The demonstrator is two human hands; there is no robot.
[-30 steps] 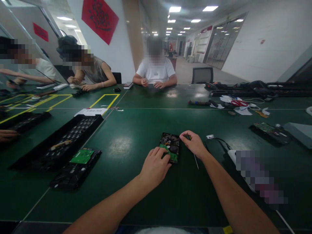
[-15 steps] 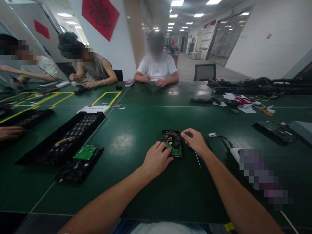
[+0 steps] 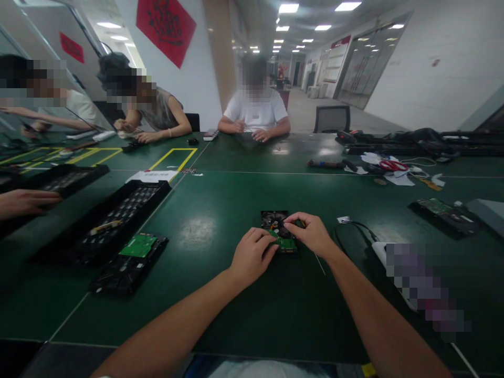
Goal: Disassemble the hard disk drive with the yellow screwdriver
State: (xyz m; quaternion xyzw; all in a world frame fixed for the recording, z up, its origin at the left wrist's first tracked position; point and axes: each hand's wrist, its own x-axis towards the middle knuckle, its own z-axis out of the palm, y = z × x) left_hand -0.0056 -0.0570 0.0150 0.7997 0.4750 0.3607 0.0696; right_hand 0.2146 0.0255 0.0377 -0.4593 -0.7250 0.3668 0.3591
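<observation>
Two bare hands met over a hard drive, which lay flat on the green table directly before the wearer. The left hand spanned the near left part of the drive, its fingers bent and closely set over the green circuit board; whether they pinched the board or merely pressed on it could not be told. The right hand held a slender rod tool in its curled fingers, the shaft slanting out below, while thumb and forefinger came narrowly together above the drive's right side. Any small part between those tips was too small to make out.

The step in hand was judged to be close finger work at the board, with the tool stowed in the grip rather than applied. The next move seemed to call for a steady left hand and a fine, unhurried right pinch. Whether the board was loose or fastened could not be seen.

To the left lay a second drive, just beside a long black tray; a third drive lay well apart to the right.
</observation>
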